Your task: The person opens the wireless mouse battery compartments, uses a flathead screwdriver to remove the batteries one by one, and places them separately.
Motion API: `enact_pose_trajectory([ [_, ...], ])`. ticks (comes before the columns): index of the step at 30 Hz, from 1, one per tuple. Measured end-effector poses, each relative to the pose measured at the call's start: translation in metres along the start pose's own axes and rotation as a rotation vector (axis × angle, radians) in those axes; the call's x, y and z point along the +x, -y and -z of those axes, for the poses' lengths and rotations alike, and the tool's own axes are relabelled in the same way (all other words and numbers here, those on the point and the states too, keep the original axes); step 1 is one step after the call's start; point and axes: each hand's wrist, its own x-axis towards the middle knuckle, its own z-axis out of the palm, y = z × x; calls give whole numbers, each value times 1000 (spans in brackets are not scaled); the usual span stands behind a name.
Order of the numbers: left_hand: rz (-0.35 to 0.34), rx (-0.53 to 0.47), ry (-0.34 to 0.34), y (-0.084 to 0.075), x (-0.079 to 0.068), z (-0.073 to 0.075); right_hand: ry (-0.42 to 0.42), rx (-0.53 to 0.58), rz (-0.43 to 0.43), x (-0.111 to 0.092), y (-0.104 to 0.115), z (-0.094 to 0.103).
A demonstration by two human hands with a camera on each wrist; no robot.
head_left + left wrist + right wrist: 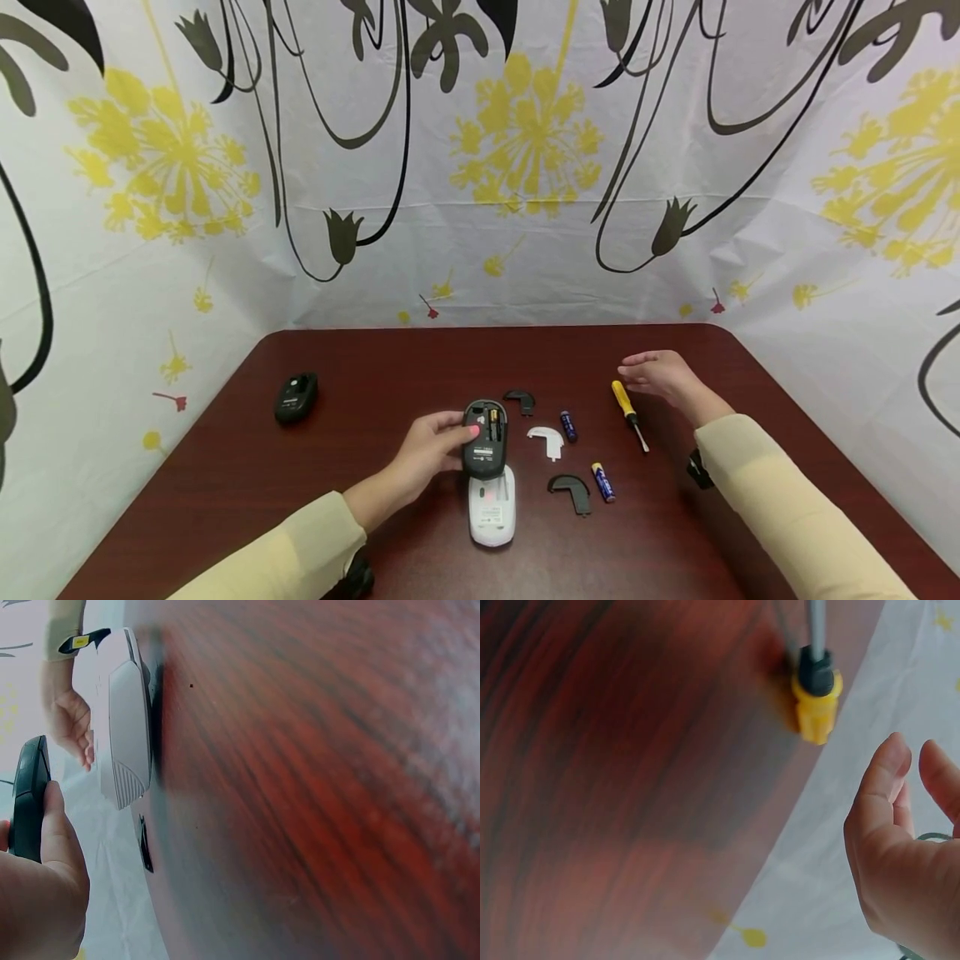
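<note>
My left hand grips a black computer mouse, its underside turned up and its battery slot uncovered, with a battery inside. Just below it in the head view, a white mouse lies belly up on the table. My right hand holds nothing; it hovers by the yellow handle of a screwdriver, fingers loosely bent. The right wrist view shows this hand apart from the screwdriver. In the left wrist view, the black mouse is between thumb and fingers, above the tabletop.
Right of the mice lie a black cover, a white cover and a dark grey cover. Two loose batteries, one farther back and one nearer, lie beside them. Another black mouse sits at the table's left.
</note>
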Motion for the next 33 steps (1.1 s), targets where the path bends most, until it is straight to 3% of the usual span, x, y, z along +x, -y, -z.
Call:
enact_pose_trajectory([
  [7,9,-3,-3,1,0,0,22,43,-56,6,-10,7],
  [17,4,-19,-3,3,1,2,28,19,-87,14,-21,6],
  [33,-12,-33,0,3,0,0,17,-125,-65,14,-26,-3],
])
